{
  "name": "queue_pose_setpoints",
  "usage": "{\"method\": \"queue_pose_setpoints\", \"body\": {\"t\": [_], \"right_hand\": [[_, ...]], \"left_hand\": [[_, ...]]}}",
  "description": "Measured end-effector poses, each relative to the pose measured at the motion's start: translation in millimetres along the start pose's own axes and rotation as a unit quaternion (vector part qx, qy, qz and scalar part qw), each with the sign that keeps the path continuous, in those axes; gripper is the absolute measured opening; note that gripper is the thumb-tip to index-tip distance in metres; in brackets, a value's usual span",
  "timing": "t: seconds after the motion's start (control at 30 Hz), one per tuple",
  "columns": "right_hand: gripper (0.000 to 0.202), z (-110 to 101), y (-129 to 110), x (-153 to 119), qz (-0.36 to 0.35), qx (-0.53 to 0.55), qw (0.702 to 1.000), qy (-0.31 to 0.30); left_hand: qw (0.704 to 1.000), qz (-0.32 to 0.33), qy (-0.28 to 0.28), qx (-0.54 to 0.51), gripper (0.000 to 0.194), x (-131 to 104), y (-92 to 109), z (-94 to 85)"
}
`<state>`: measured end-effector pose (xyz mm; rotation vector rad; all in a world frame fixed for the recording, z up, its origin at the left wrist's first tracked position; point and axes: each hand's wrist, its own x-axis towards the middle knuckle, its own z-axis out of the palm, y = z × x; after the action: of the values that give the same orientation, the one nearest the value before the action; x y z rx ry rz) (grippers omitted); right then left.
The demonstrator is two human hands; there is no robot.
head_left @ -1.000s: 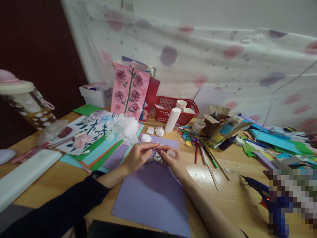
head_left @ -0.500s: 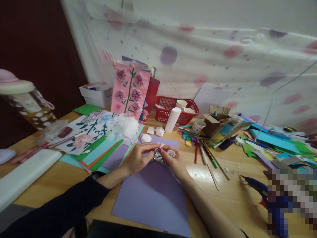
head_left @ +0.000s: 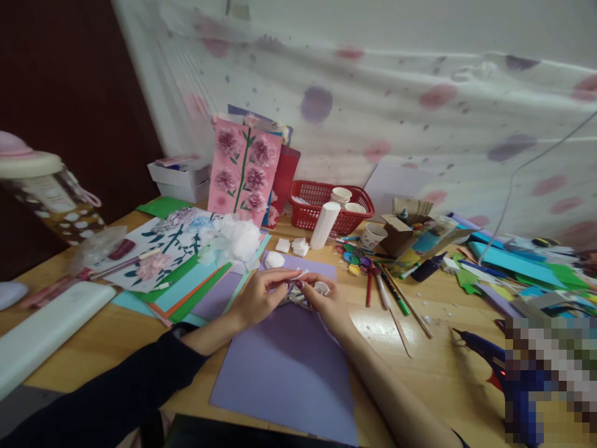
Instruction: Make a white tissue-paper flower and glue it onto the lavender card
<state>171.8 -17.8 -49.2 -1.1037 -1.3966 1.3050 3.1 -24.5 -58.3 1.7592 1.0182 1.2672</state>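
Over the top of a purple sheet of paper (head_left: 284, 373), my left hand (head_left: 265, 295) and my right hand (head_left: 325, 305) meet, fingertips pinched together. Between them is a small white piece, soft like paper or cotton (head_left: 304, 273), partly covered by the fingers. Something greyish with a shiny bit shows beneath the fingertips; its kind is not clear. White cotton pads (head_left: 274, 259) lie just beyond my left hand. Behind them are small white squares (head_left: 300, 247) and an upright white roll (head_left: 325, 225).
A red basket (head_left: 305, 214) with paper cups stands at the back. Pens and brushes (head_left: 386, 289) lie right of my hands, and a blue glue gun (head_left: 480, 348) lies farther right. Coloured papers (head_left: 186, 292) and fluffy white cotton (head_left: 237, 239) are on the left, near a pink flower picture (head_left: 245, 171).
Both hands stay in nearly the same place, still pinched around the white piece. The whole view has shifted very slightly.
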Motion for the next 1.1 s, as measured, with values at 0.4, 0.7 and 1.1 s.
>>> {"method": "queue_pose_setpoints", "body": {"t": [0.4, 0.7, 1.1], "right_hand": [[0.036, -0.1, 0.3, 0.8, 0.004, 0.006, 1.0, -0.002], [0.029, -1.6, 0.5, 1.1, 0.003, 0.005, 1.0, 0.001], [0.012, -2.2, -0.5, -0.5, 0.026, 0.024, 0.999, -0.011]], "left_hand": [[0.998, -0.052, 0.024, -0.038, 0.03, 0.5, 2.3, 2.5], [0.985, -0.104, 0.108, -0.084, 0.022, 5.3, -2.1, 3.5], [0.97, -0.118, 0.177, -0.113, 0.025, 12.3, -5.6, 0.3]]}}
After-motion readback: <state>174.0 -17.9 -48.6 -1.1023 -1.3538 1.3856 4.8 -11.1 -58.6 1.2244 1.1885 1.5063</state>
